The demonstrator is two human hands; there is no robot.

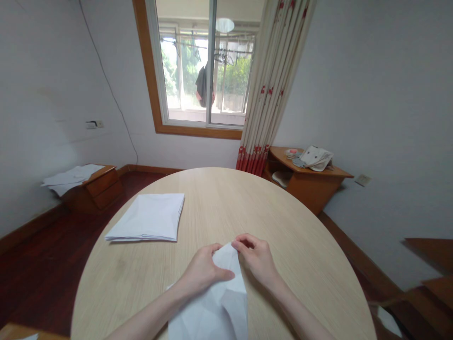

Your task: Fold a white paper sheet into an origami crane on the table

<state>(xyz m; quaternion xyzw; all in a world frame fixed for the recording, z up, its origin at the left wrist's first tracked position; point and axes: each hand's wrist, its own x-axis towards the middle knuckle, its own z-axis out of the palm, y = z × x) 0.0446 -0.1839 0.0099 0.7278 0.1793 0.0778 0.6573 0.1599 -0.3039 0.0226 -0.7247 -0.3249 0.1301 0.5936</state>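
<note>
A sheet of white paper (226, 302) with fold creases lies near the table's front edge, partly raised off the wood. My left hand (207, 270) grips its left side, thumb on top and the other fingers mostly hidden beneath. At the paper's pointed far corner, my right hand (255, 257) pinches the tip between thumb and forefinger. Left of both hands rests a stack of folded white paper (150, 215), apart from them.
The round wooden table (283, 222) fills the middle. A low cabinet with papers (102, 186) stands at the left wall. On the right, a corner cabinet (311, 182) holds a white bag (317, 158). Behind are a window (208, 71) and a curtain (272, 85).
</note>
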